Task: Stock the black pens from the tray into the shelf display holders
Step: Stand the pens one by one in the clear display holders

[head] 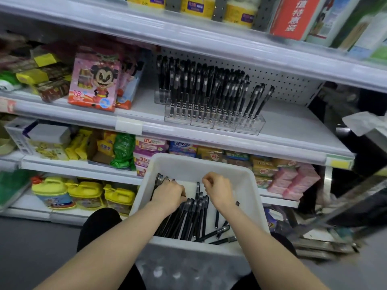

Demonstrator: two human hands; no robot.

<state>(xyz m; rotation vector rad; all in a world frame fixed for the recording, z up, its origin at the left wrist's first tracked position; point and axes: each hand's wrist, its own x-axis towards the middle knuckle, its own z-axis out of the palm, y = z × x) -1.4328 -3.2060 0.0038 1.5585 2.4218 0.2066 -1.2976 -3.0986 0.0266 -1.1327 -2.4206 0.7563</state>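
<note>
Head view showed a white shelf (282, 126) carrying clear display holders (213, 120) against a pegboard back, with black pens standing upright in most slots and the rightmost slots only partly filled. Below the shelf, a white tray (251, 185) sat in front of the person's lap, tilted toward the camera. Loose black pens (188, 218) lay in a bundle along the tray floor, with a few stray pens (217, 232) lying crosswise near the front wall. The left hand (168, 195) was lowered into the tray, its grip curled around several pens at their upper ends. The right hand (217, 190) hovered just above the bundle, fingers curled inward; whether its grip pinched a pen could not be determined.
</note>
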